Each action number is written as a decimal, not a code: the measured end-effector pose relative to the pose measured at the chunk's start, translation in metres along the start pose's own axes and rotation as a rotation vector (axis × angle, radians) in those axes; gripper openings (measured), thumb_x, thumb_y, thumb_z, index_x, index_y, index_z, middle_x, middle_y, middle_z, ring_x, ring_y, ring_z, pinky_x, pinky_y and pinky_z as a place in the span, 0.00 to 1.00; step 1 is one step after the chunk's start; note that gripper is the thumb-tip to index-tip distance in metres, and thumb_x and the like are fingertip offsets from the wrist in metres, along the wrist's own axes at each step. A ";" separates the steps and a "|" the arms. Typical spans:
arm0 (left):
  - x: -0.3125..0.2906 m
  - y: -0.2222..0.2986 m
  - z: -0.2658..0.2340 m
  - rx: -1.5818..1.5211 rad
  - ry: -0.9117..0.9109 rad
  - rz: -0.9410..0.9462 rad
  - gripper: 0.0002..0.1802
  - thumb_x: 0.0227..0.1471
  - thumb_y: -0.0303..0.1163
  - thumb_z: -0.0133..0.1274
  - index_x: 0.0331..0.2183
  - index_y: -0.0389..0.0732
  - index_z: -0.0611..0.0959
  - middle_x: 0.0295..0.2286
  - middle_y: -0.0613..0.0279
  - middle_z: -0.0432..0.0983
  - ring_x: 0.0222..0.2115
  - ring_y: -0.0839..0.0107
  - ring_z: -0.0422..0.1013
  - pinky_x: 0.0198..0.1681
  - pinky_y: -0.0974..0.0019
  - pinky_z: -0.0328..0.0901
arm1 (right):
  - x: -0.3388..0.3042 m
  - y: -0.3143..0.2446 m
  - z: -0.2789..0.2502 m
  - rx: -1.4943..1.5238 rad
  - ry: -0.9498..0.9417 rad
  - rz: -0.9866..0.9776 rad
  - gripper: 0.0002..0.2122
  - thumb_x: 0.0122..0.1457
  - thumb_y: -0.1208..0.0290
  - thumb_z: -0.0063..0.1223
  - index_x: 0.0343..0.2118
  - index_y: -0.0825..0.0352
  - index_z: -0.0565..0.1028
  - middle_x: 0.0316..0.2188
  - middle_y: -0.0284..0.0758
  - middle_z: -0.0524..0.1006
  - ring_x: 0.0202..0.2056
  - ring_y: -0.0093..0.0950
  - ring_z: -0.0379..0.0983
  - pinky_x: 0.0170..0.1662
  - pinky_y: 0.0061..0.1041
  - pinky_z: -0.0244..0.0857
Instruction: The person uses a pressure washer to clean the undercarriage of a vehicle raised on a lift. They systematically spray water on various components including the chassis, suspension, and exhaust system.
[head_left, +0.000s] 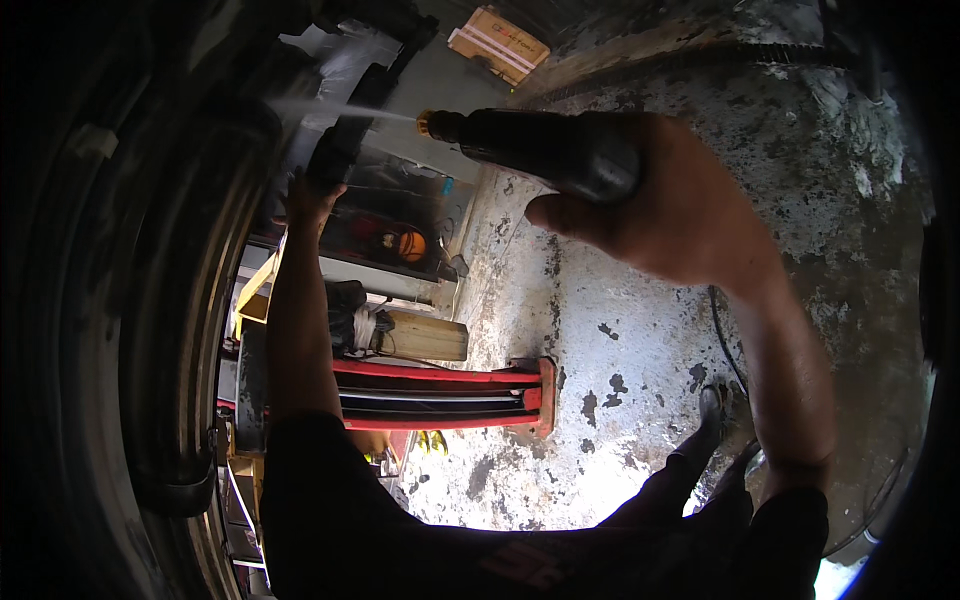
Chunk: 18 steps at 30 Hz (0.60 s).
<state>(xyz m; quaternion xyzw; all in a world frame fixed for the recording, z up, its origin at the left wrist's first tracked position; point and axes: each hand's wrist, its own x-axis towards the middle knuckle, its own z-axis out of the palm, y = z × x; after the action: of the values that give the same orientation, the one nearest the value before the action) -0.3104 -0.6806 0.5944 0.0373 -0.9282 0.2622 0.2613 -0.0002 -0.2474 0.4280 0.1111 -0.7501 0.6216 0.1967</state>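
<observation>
My right hand (672, 205) is closed round a dark squeeze bottle (545, 145), held on its side with the tip to the left. From its yellowish nozzle (424, 122) a thin jet of liquid (345, 108) sprays leftward and fans out. My left hand (315, 200) is raised at the upper left, closed round the lower end of a dark bar-shaped part (358, 125). Some of its fingers are lost in shadow. The jet passes across this part toward a large dark rounded form (225, 125); where it lands is too dark to tell.
Along the left runs a long dark curved panel (185, 300). A red metal post (440, 395) with a base plate stands below, beside a tan block (425, 337). A cardboard box (500, 45) lies farther off. A black cable (727, 345) crosses the worn, stained floor (620, 330).
</observation>
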 end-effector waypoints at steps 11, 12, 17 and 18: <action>0.002 -0.059 -0.010 -0.443 -0.120 0.282 0.51 0.38 0.42 0.68 0.60 0.34 0.65 0.48 0.40 0.74 0.49 0.45 0.72 0.49 0.55 0.69 | -0.047 -0.032 0.024 -0.053 0.062 -0.088 0.18 0.51 0.67 0.67 0.44 0.64 0.78 0.35 0.40 0.83 0.35 0.35 0.82 0.44 0.34 0.75; -0.004 -0.067 -0.007 -0.424 -0.029 0.285 0.48 0.40 0.40 0.66 0.60 0.34 0.66 0.46 0.38 0.75 0.49 0.45 0.72 0.49 0.56 0.68 | -0.050 -0.042 0.028 -0.056 0.026 -0.039 0.18 0.51 0.67 0.67 0.44 0.64 0.78 0.35 0.40 0.83 0.35 0.35 0.82 0.45 0.34 0.75; 0.008 -0.091 0.021 -0.422 -0.068 0.302 0.33 0.48 0.36 0.59 0.55 0.35 0.71 0.49 0.39 0.72 0.51 0.45 0.70 0.50 0.54 0.67 | -0.070 -0.064 0.072 -0.145 -0.023 0.022 0.16 0.51 0.67 0.67 0.43 0.63 0.77 0.35 0.40 0.83 0.35 0.34 0.82 0.43 0.32 0.75; 0.017 -0.127 0.025 -0.181 -0.009 0.478 0.31 0.50 0.38 0.58 0.53 0.35 0.72 0.50 0.40 0.71 0.51 0.45 0.69 0.51 0.54 0.67 | -0.075 -0.070 0.081 -0.146 -0.036 0.000 0.16 0.51 0.67 0.67 0.43 0.63 0.77 0.35 0.40 0.83 0.35 0.34 0.82 0.42 0.32 0.75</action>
<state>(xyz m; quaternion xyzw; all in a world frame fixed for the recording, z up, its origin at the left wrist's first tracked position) -0.3107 -0.8018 0.6440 -0.2054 -0.9315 0.2323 0.1900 0.0835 -0.3464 0.4452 0.1076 -0.7968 0.5631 0.1908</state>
